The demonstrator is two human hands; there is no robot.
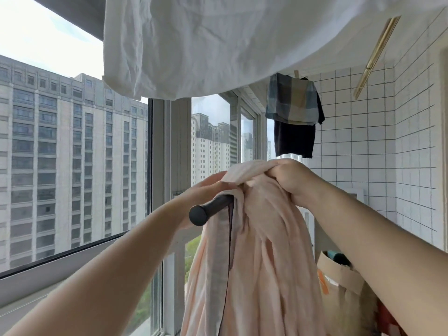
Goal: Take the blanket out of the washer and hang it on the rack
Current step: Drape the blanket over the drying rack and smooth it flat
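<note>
While both hands hold it at the top, the pink blanket (261,251) hangs draped over the dark rack bar (211,209).

Bunched where it crosses the bar, the blanket falls in long folds with its long axis running straight down, past the bottom of the view; a grey band with a dark edge runs down its left side. The bar points toward the camera and to the left, its rounded end cap bare. The right hand (293,177) has its fingers curled round a gathered clump of cloth at the top. The left hand (211,186) lies on the blanket just above the bar, its fingers mostly hidden under the fabric, so their grip cannot be told. Overhead hangs a white sheet (218,44); farther back, a plaid garment (292,100) hangs over a dark one near the tiled wall (363,141).
</note>
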